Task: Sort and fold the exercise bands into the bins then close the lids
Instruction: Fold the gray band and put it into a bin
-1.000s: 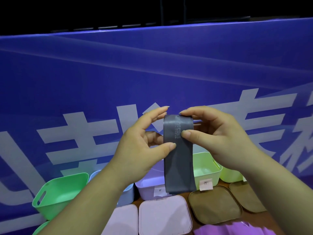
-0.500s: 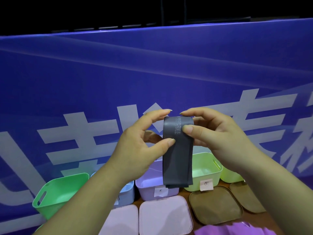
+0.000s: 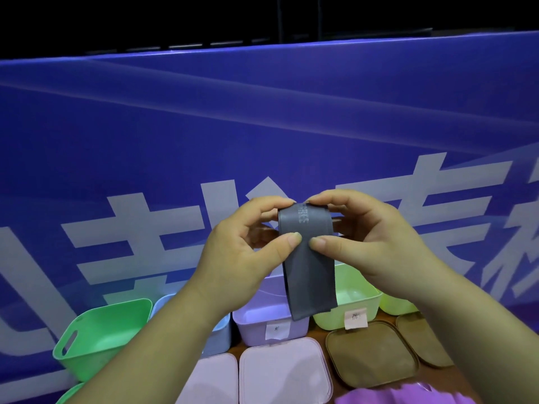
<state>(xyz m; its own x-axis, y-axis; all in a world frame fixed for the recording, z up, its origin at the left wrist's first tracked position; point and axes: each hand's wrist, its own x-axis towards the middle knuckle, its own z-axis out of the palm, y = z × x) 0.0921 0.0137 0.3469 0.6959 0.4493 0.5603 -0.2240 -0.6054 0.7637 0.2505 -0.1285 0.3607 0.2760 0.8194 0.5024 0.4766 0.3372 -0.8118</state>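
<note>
A grey exercise band (image 3: 309,275) hangs folded over in mid-air above the bins, with pale print near its top fold. My left hand (image 3: 242,252) pinches its left edge between thumb and fingers. My right hand (image 3: 370,246) pinches its right edge the same way. Below stand open bins: a green bin (image 3: 99,339), a light blue bin (image 3: 217,336) partly hidden by my left forearm, a lilac bin (image 3: 256,325) with a paper label, and a lime bin (image 3: 358,295) with a label. A purple band (image 3: 408,396) lies at the bottom edge.
Two pink lids (image 3: 284,371) and two brown lids (image 3: 370,357) lie flat on the wooden table in front of the bins. Another lime bin (image 3: 396,306) stands at the right. A blue banner wall (image 3: 262,126) rises right behind the bins.
The band's hanging end has shortened and risen a little as the fold was drawn up. Both thumbs have moved lower and closer together on the band's front.
</note>
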